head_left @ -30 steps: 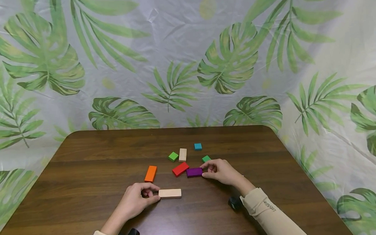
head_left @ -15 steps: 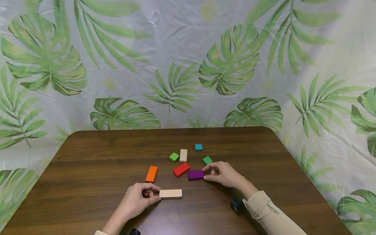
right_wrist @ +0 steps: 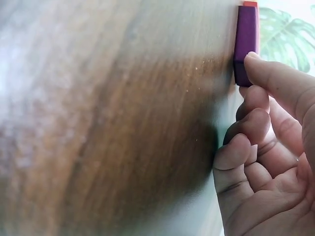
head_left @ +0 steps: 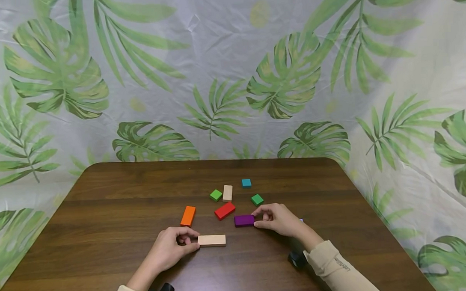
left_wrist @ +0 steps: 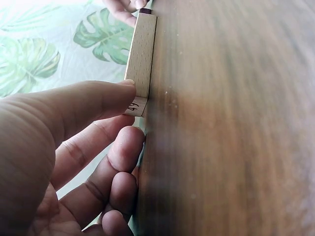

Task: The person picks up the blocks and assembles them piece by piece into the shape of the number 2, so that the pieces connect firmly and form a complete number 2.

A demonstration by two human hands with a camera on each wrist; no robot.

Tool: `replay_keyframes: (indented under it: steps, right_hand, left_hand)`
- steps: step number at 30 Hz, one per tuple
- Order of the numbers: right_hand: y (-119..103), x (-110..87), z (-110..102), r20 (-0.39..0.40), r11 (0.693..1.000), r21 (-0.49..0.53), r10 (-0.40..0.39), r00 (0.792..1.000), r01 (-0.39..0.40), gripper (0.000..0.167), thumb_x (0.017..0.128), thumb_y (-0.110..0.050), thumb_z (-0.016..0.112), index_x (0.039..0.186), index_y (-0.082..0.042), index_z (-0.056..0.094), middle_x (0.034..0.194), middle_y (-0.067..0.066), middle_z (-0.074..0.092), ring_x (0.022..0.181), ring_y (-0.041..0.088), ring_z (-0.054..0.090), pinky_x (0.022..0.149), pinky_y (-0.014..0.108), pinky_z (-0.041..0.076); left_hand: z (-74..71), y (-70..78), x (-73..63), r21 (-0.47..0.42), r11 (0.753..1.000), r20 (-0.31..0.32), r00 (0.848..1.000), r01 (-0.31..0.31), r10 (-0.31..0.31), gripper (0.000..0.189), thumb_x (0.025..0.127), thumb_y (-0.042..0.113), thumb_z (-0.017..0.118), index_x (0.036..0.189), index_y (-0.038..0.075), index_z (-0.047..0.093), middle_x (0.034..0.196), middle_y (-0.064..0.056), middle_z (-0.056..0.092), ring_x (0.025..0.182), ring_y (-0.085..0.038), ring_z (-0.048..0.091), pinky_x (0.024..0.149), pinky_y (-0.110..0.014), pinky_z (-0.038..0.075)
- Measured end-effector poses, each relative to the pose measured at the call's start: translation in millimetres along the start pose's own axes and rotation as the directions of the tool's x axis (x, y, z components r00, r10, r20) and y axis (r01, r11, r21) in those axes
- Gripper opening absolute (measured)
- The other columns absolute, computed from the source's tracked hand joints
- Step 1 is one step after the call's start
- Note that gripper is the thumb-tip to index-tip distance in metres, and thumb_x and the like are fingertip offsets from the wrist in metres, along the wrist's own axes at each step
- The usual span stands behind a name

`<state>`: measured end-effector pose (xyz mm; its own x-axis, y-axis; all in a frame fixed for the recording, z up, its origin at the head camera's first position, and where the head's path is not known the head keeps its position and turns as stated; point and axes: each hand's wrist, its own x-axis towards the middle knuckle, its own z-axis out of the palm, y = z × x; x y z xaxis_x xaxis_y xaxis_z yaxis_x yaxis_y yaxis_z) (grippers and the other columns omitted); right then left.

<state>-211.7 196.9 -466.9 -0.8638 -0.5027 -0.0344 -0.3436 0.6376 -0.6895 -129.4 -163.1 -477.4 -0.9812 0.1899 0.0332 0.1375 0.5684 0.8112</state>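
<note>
My left hand [head_left: 171, 248] pinches the left end of a plain wooden block [head_left: 212, 240] lying lengthwise on the table. In the left wrist view, the thumb presses the side of this wooden block [left_wrist: 141, 59], and "49" is marked on its end. To the right and farther back, my right hand [head_left: 278, 220] pinches the right end of a purple block [head_left: 244, 221] between thumb and forefinger. The right wrist view shows the purple block [right_wrist: 245, 44] on the tabletop, with the other fingers curled beneath the thumb. A red block [head_left: 225, 211] lies just beyond the purple one.
An orange block [head_left: 188, 216] lies behind my left hand. Farther back are a light green block [head_left: 216, 195], a second plain block [head_left: 228, 193], a blue block [head_left: 246, 183] and a dark green block [head_left: 257, 199]. A leaf-patterned cloth [head_left: 223, 77] hangs behind the brown table [head_left: 105, 235].
My right hand has drawn the purple block slightly toward me and to the right, away from the red block. My left hand and its wooden block have stayed nearly still.
</note>
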Motion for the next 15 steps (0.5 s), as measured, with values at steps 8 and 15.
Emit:
replay_keyframes:
  steps: [8, 15]
  right_hand:
    - [-1.6, -4.5, 0.2, 0.010, 1.000, 0.004, -0.006, 1.000, 0.006, 0.025, 0.098, -0.025, 0.080, 0.119, -0.011, 0.078, 0.075, -0.005, 0.056, 0.065, 0.004, 0.045, 0.060, 0.022, 0.037]
    - [-4.0, -8.8, 1.0, 0.025, 1.000, 0.013, -0.013, 1.000, 0.013, 0.025, 0.098, -0.026, 0.080, 0.119, -0.011, 0.078, 0.075, -0.005, 0.055, 0.065, 0.003, 0.045, 0.061, 0.021, 0.037]
  left_hand:
    - [0.2, 0.6, -0.3, 0.002, 1.000, -0.005, 1.000, 0.004, -0.004, 0.017, 0.085, 0.020, 0.091, 0.100, 0.020, 0.083, 0.072, 0.009, 0.063, 0.066, -0.002, 0.052, 0.064, -0.020, 0.040]
    - [0.1, 0.6, -0.1, -0.002, 1.000, -0.004, 1.000, 0.004, -0.004, 0.017, 0.085, 0.019, 0.091, 0.100, 0.020, 0.083, 0.072, 0.009, 0.063, 0.065, -0.002, 0.051, 0.063, -0.020, 0.040]
